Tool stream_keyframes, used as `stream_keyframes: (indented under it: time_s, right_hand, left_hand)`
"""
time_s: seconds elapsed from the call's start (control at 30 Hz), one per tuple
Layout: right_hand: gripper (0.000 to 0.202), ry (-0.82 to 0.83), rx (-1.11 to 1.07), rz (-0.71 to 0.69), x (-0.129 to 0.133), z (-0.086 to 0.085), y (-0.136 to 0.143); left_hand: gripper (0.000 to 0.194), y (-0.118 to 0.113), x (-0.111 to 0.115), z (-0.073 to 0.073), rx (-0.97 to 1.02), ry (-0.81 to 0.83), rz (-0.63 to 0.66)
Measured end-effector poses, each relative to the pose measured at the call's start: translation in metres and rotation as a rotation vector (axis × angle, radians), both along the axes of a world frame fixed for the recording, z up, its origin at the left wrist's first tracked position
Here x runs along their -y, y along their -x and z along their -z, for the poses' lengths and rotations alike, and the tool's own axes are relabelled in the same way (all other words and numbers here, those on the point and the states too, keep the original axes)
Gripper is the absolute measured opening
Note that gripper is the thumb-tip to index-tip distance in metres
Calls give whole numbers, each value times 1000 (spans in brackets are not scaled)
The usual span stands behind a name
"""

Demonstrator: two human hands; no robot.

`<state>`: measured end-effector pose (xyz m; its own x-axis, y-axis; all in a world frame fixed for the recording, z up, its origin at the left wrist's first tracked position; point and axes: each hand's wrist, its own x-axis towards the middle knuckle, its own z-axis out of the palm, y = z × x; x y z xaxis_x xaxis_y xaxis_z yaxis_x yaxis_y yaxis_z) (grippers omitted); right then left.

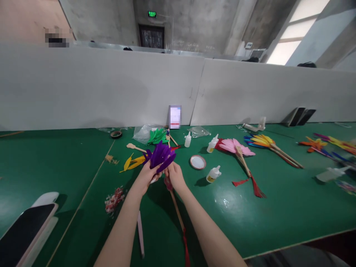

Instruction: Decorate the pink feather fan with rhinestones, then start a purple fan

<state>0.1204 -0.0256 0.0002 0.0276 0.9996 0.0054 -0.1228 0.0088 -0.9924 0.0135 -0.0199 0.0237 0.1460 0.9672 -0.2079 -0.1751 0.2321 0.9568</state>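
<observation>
A fan of purple feathers (160, 154) is held up over the green table. Wrapped around its left lower side is my left hand (145, 177), fingers closed on the feathers. At the right of the feather bases is my right hand (175, 176), its fingers pinched; what they grip is too small to make out. Below the hands, a wooden stick (177, 209) with a dark red top runs toward me and ends in a red tassel (186, 248). Yellow feathers (135, 162) and green feathers (157, 136) lie just beyond.
White glue bottles (213, 174) and a round lid (198, 162) are right of my hands. Further right lie a pink feather fan (235, 147) and a multicoloured one (263, 141). Tweezers (140, 233), red-white scraps (114, 200) and a dark device (27, 233) are left. A phone (175, 117) leans on the partition.
</observation>
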Motion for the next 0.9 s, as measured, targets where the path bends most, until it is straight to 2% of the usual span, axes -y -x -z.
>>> stream_keyframes:
  time_s: [0.1, 0.2, 0.33, 0.43, 0.63, 0.9]
  right_hand:
    - [46, 10, -63, -9, -6, -7, -10]
    - [40, -7, -104, 16, -12, -8, -18]
    - [42, -20, -123, 29, -15, -5, -20]
    - [43, -29, -114, 24, -14, -5, -21]
    - [33, -66, -40, -11, -11, -13, -26]
    - [30, -88, 17, -43, -12, -15, -36]
  left_hand:
    - [49, -1, 4, -2, -23, 0, 114]
    - [59, -4, 8, -4, -37, -37, 169]
    - [51, -4, 8, -3, -45, -76, 219]
    - [42, -4, 7, -2, -42, -69, 214]
    - [44, -4, 5, 3, -95, -84, 227]
    - [32, -5, 6, 1, -54, -56, 228]
